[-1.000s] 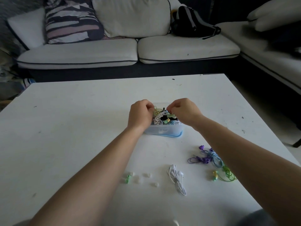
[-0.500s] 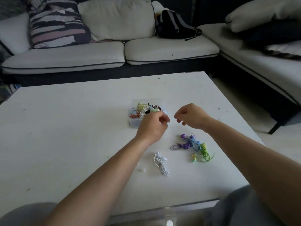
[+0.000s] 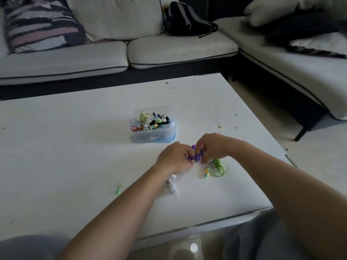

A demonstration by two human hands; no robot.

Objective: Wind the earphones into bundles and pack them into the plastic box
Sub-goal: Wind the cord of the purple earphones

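Your left hand (image 3: 175,158) and your right hand (image 3: 214,147) meet low over the white desk (image 3: 65,156), near the front of the plastic box (image 3: 153,136) and a little to its right. Both hands hold the purple earphones (image 3: 196,157). Your left fingers (image 3: 187,156) are curled and pinch one end of the purple tangle. Your right fingers (image 3: 203,160) bend down over the other end and grip it from above. You cannot tell whether the tangle rests on the desk or hangs just off it.

The green earphones (image 3: 217,166) lie loose on the desk just beside your right hand, on the near side, with their cord spread in open loops. The white earphones (image 3: 172,186) lie by your left wrist, partly hidden under your forearm. A small green piece (image 3: 118,190) sits on the desk well to the left of them.

The plastic box is clear, with a blue edge along its base and no lid on top. It holds several wound bundles in green, white, black and red.

Beyond the desk stands a pale sofa (image 3: 169,51) with a striped cushion (image 3: 41,27) and a black bag (image 3: 185,19) on it.
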